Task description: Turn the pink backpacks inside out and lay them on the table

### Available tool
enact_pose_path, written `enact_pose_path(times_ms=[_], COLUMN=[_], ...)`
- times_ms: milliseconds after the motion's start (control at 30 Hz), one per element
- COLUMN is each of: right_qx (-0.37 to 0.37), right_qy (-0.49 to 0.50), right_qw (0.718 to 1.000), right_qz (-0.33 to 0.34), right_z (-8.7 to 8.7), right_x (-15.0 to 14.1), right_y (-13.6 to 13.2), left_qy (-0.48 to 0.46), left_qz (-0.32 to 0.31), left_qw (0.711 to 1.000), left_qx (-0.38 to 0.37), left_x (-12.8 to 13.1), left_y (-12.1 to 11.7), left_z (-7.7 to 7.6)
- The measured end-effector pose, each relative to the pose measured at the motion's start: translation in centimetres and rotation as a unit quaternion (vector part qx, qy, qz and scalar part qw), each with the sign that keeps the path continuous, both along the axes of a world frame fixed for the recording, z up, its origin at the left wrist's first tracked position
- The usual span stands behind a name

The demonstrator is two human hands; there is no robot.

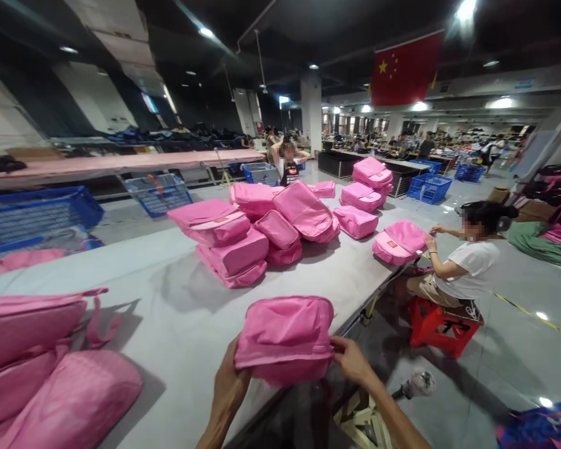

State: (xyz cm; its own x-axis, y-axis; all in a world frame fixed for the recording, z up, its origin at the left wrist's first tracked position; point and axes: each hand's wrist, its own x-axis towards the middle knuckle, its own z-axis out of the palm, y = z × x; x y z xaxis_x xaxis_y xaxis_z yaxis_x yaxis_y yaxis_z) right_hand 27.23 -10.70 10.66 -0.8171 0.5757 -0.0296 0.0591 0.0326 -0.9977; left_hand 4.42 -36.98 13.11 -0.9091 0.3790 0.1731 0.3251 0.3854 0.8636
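Both hands are on one pink bag (285, 337) at the near edge of the grey table (177, 324). The left hand (229, 380) clamps its lower left corner, thumb up against the fabric; the right hand (350, 360) pinches the lower right edge, fingers closed on the cloth. The bag rests partly on the table, its bottom hanging just over the edge between the two hands.

Off to the left lies a heap of flat pink bags (42, 368), one with a loose strap trailing. Mid-table sits a bigger stack of pink bags (257, 240), well apart from the held one. At the right side of the table a seated person (467, 262) in a white top, on a red stool (437, 327), has both hands on another pink bag (399, 243). What that person's fingers are doing is probably too small to read from here. Blue baskets (159, 193) stand beyond the table on the left.
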Motion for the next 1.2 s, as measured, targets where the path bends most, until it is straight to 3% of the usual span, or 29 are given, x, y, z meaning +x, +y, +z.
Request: enact_pose_path(times_ms=[33,100,133,167,233,333,433,600,767,1200], right_qx=[0.023,0.096,0.138,0.180,0.302,0.460,0.525,0.545,0.559,0.570], right_qy=[-0.023,-0.018,-0.016,-0.012,-0.007,-0.057,-0.108,-0.056,-0.024,0.011], right_qw=[0.999,0.987,0.978,0.973,0.952,0.885,0.844,0.836,0.827,0.819], right_qz=[-0.005,-0.127,-0.155,-0.145,-0.044,0.033,-0.013,-0.037,-0.055,-0.059], right_z=[0.7,3.1,4.6,6.1,8.5,10.2,9.8,8.1,7.0,6.5], right_x=[0.9,1.5,1.1,0.2,-2.5,-7.1,-10.4,-11.3,-9.6,-6.7], right_y=[1.0,3.1,3.8,4.2,4.0,1.9,0.9,2.7,3.9,3.8], left_qy=[-0.006,-0.021,-0.021,-0.018,-0.013,-0.012,-0.036,-0.045,-0.057,-0.062], left_qz=[-0.017,-0.044,-0.053,-0.061,-0.076,-0.065,0.005,0.066,0.108,0.131], left_qw=[1.000,0.999,0.998,0.998,0.997,0.995,0.993,0.984,0.978,0.962], left_qx=[-0.002,-0.002,0.005,0.014,0.031,0.073,0.111,0.162,0.170,0.233], left_x=[0.6,1.7,2.0,2.1,1.9,1.6,2.5,5.5,6.9,9.0], left_y=[0.3,0.9,1.2,1.6,2.2,2.2,1.5,1.3,1.6,1.5], left_z=[0.5,1.4,1.7,1.8,1.7,0.4,-1.7,-4.6,-5.1,-7.7])
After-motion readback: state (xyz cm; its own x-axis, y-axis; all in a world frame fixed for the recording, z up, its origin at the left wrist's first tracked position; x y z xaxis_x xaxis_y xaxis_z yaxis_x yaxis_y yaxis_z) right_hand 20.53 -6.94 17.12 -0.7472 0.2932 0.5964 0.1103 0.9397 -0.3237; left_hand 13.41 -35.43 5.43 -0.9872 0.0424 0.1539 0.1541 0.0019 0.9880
